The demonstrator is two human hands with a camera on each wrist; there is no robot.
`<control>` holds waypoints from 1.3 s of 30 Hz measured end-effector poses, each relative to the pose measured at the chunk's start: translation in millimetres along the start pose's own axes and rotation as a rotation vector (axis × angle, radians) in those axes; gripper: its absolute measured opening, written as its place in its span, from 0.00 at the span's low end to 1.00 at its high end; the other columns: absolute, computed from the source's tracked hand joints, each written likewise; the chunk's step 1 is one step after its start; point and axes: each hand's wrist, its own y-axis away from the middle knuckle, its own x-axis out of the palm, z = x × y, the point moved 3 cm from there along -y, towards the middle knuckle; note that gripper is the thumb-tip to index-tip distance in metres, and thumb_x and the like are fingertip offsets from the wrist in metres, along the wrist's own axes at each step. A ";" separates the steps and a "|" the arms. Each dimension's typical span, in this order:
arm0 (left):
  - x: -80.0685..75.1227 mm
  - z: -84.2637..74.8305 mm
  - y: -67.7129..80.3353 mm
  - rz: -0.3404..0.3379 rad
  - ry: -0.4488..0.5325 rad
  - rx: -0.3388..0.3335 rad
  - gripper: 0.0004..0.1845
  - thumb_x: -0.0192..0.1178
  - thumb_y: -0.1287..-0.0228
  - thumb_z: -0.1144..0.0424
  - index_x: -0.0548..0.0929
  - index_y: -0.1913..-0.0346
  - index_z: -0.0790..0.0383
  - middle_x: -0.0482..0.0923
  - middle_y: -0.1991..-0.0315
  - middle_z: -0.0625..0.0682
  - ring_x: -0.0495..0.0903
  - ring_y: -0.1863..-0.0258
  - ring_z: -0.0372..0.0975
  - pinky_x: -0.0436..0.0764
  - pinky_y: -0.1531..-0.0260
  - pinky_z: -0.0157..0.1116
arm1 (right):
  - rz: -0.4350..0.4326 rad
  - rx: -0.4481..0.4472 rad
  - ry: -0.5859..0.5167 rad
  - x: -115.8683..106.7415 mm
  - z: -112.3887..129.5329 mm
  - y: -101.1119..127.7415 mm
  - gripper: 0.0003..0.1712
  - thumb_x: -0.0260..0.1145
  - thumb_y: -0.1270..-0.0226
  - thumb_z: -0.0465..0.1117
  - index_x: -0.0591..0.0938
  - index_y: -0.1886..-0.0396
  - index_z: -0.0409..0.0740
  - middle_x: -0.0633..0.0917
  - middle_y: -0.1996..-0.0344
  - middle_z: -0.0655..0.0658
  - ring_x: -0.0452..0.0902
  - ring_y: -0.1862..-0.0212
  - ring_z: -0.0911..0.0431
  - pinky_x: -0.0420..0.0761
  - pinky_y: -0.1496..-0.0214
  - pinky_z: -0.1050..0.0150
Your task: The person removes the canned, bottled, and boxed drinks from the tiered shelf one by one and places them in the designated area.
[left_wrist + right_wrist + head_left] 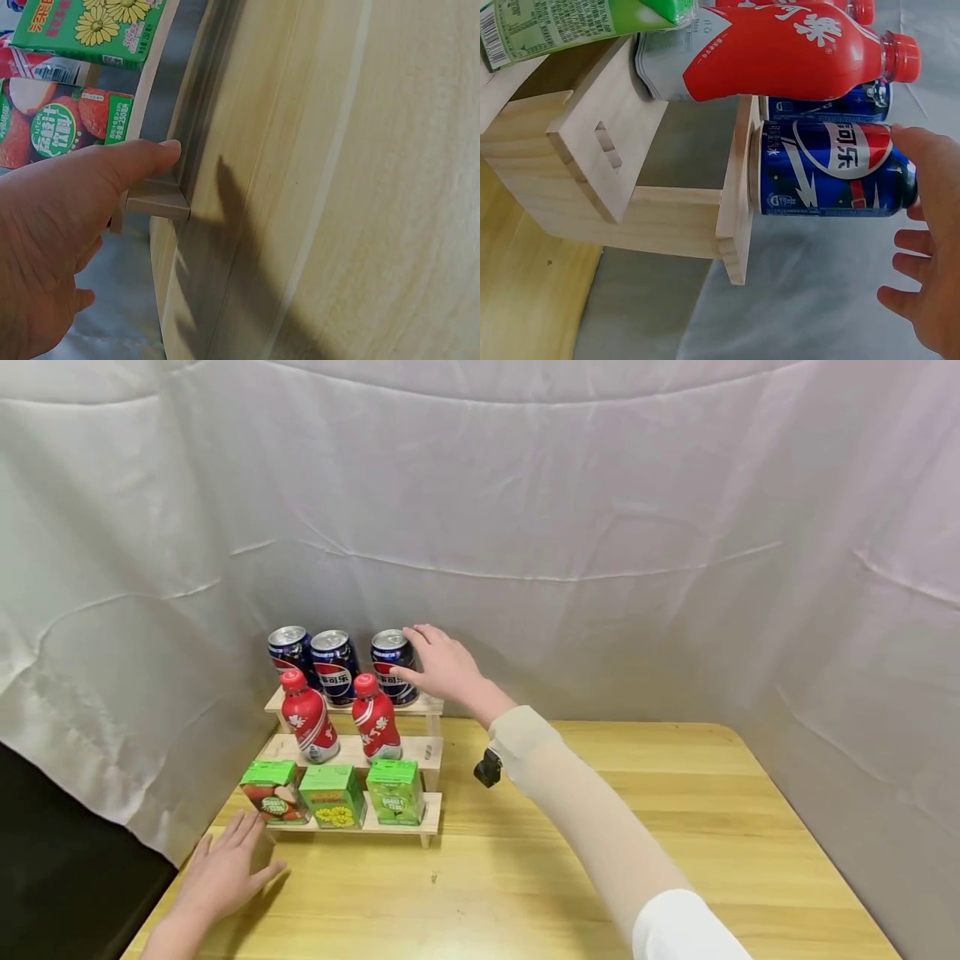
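Our right hand (442, 664) loosely cups rightmost can (393, 665) on top shelf (420, 704), fingers relaxed, no real grasp; left hand (221, 870) flat on table (525, 860).

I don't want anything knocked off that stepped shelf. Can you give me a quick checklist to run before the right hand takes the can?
1. Right hand at the rightmost can on the top step: ok; thumb touches it, fingers not yet closed.
2. Can upright: ok.
3. Gap to the neighbouring can: ok.
4. Red bottle just below and in front, upright: ok, but close to the lift path.
5. Left hand flat on the table beside the shelf: ok.
6. Can full or empty: cannot tell.
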 end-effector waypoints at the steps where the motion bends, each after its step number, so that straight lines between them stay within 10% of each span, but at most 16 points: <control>1: -0.3 0.0 0.3 0.001 0.001 0.002 0.50 0.61 0.42 0.36 0.65 0.32 0.77 0.60 0.30 0.73 0.59 0.31 0.65 0.53 0.36 0.71 | 0.001 0.002 -0.001 1.4 0.6 -1.4 0.46 0.53 0.33 0.70 0.59 0.24 0.51 0.63 0.25 0.46 0.57 0.24 0.52 0.66 0.25 0.54; 39: 4.4 -3.1 -1.4 0.032 0.040 -0.013 0.49 0.64 0.42 0.43 0.61 0.31 0.79 0.56 0.29 0.74 0.56 0.29 0.65 0.53 0.32 0.67 | -0.072 -0.030 -0.077 16.9 0.2 -24.2 0.50 0.66 0.45 0.70 0.67 0.34 0.41 0.77 0.44 0.43 0.72 0.43 0.51 0.78 0.40 0.58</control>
